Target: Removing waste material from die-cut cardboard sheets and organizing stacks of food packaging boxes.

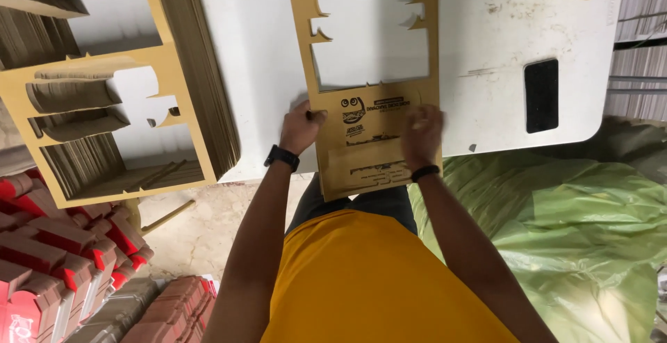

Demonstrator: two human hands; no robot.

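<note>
sheet (375, 86): flat on the desk (486, 51), near edge sticking out over it
hands: left hand (300, 129) on the sheet's left edge, right hand (422, 134) on top of it
phone (541, 95): right of the sheet, on the desk
stack (125, 107): left of the sheet
boxes (55, 252): on the floor, below the stack
bag (570, 225): right, beside the desk

**Both arms stretched forward, hands low and close together**

Both bare arms reach straight out from the body, elbows slightly bent, forearms converging as they go. The left hand (301, 127) is curled, knuckles up, its thumb tucked forward and pinching. A black band circles the left wrist. The right hand (422, 134) lies flatter, palm down, fingers spread and pressing; it looks a little blurred. A thinner black band sits on the right wrist. The two hands are level, near each other but apart.
</note>
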